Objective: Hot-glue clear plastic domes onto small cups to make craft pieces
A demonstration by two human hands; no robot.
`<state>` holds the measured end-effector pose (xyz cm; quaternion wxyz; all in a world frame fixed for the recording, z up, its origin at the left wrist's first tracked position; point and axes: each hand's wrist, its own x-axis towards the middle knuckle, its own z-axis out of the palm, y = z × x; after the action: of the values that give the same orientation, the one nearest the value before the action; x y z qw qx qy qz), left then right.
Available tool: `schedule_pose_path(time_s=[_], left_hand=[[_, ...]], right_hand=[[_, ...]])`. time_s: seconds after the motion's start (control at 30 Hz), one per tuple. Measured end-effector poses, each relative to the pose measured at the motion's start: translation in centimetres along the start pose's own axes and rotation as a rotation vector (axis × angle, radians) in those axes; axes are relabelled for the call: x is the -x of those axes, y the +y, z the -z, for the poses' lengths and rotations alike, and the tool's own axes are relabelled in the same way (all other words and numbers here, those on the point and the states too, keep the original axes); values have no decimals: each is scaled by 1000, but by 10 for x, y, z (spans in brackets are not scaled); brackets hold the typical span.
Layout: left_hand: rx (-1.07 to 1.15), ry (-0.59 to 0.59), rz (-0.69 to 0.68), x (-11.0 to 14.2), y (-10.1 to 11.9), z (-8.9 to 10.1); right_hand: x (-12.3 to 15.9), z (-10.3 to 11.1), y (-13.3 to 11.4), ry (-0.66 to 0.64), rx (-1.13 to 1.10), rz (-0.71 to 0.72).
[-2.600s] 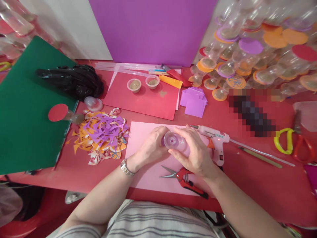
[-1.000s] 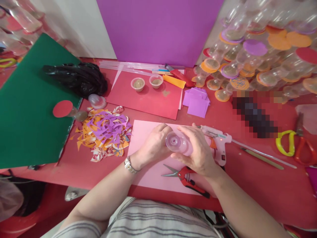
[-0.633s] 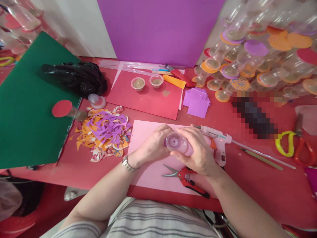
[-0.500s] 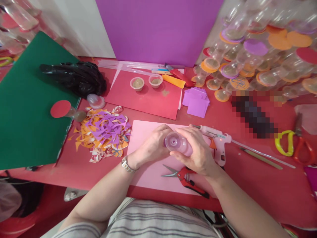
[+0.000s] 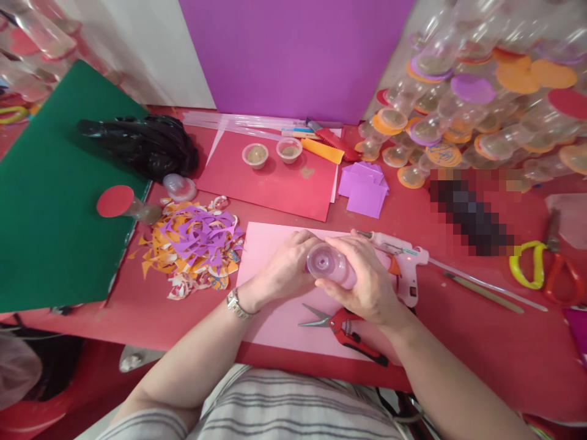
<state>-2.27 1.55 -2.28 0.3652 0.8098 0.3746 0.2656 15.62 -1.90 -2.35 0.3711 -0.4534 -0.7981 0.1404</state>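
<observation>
Our right hand [image 5: 369, 281] pinches a clear plastic cup-like piece [image 5: 326, 263] between thumb and fingers, holding it from the three o'clock side. Our left hand [image 5: 290, 261] curls against its nine o'clock side; since those fingertips are tucked out of sight, we cannot tell how they close. Held above a pink sheet [image 5: 279, 335] near our edge of the bench [image 5: 458, 360], the piece faces us with its round end, showing a small ring at the middle. Taking that piece as our clock's centre and twelve as straight ahead, we have red-handled snips [image 5: 340, 327] on the sheet between five and six o'clock, blades parted and pointing to nine. At three o'clock, just beyond the right hand, lies a pale glue gun [image 5: 408, 260]; farther out that way are scissors [image 5: 540, 266] with yellow and red handles. Toward one o'clock we see a loose stack of purple paper squares [image 5: 365, 194]. At eleven, a red sheet [image 5: 279, 189] carries two small cups [image 5: 255, 166] with a grainy filling [image 5: 255, 154]. Between nine and ten sits a heap of purple and orange paper scraps [image 5: 199, 235], a clear domed piece [image 5: 180, 187] just past its far side. Beyond, we find a black plastic bag [image 5: 142, 146] at ten, partly over a green board [image 5: 59, 232]. Many clear bottle-like pieces [image 5: 494, 145] with coloured discs [image 5: 474, 88] crowd between one and two, and a purple panel [image 5: 298, 55] fills twelve.
</observation>
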Motion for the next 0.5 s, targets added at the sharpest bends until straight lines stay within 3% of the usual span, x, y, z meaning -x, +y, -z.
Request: schedule_pose_path(time_s=[0.27, 0.4, 0.5], left_hand=[[-76, 11, -18, 1, 2, 0], [-30, 73, -32, 4, 6, 3], [15, 123, -51, 6, 9, 7]], right_hand=[[2, 1, 4, -2, -19, 64], [6, 1, 7, 83, -41, 97], [5, 8, 9, 154, -102, 26]])
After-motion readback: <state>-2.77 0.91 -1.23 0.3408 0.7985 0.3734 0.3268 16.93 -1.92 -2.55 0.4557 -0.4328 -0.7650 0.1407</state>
